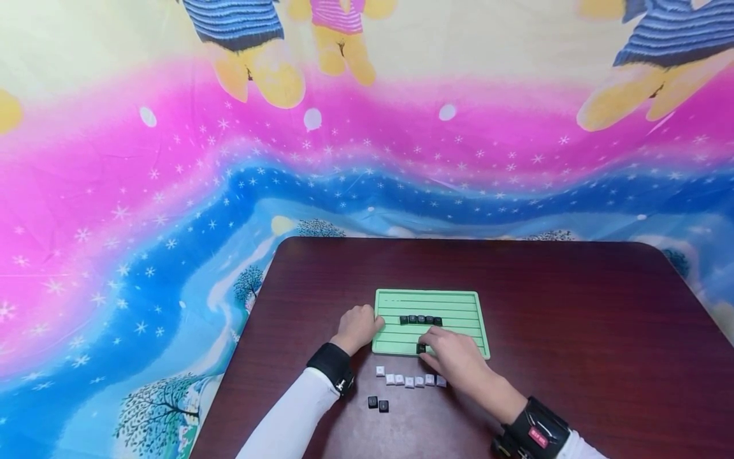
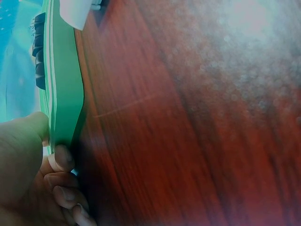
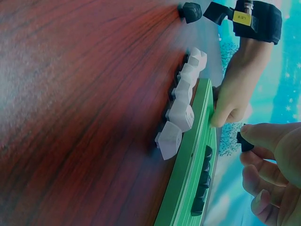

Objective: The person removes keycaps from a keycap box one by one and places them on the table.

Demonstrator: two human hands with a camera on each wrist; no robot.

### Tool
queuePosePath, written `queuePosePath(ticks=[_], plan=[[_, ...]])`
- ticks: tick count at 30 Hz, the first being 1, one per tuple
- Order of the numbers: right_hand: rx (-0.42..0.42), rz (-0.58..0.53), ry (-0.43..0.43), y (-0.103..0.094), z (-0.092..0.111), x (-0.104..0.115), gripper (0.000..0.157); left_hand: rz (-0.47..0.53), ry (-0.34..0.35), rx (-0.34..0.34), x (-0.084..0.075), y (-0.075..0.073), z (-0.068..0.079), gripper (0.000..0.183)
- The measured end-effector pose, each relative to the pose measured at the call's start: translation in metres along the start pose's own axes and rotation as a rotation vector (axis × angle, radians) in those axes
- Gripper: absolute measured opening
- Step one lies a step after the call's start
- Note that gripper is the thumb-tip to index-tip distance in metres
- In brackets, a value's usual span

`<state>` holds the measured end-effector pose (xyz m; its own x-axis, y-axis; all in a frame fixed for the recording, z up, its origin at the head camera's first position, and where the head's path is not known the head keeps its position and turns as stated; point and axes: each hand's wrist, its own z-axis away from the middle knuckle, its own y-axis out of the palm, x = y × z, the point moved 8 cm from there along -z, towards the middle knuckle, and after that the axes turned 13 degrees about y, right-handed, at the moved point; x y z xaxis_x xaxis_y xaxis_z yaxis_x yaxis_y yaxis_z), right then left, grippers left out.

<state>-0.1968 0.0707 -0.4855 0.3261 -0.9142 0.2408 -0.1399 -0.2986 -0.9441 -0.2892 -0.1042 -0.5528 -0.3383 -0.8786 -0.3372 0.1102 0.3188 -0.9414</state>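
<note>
1 keycap (image 1: 421, 349) pinched, board (image 1: 459, 307) held at edge

A: Site type noted?
B: Tabletop work spot; a dark, wood-grained table (image 1: 573, 306) is backed by a cartoon-printed cloth (image 1: 401, 143).
A: Kind of room?
B: Cannot be told; the view beyond is blocked by the cloth.

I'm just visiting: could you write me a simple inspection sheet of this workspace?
Surface: dark, wood-grained table, reflecting light.
Job's things: green tray bearing a row of five black keycaps; seven white keycaps and two loose black ones on the table, nearer the person.
Clutter: nothing seen.
Hands: left hand grips the tray's left edge; right hand pinches another black keycap over the tray's near side.
Cables: nothing seen.
Surroundings: printed cloth behind the table.
</note>
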Motion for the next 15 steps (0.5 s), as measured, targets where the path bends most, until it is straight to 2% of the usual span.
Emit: queuePosePath(ticks=[15], plan=[[0.001, -0.043, -0.048, 0.0009, 0.0066, 0.0079, 0.021, 0.0, 0.002, 0.001, -0.0004, 0.0, -0.0004, 0.042]])
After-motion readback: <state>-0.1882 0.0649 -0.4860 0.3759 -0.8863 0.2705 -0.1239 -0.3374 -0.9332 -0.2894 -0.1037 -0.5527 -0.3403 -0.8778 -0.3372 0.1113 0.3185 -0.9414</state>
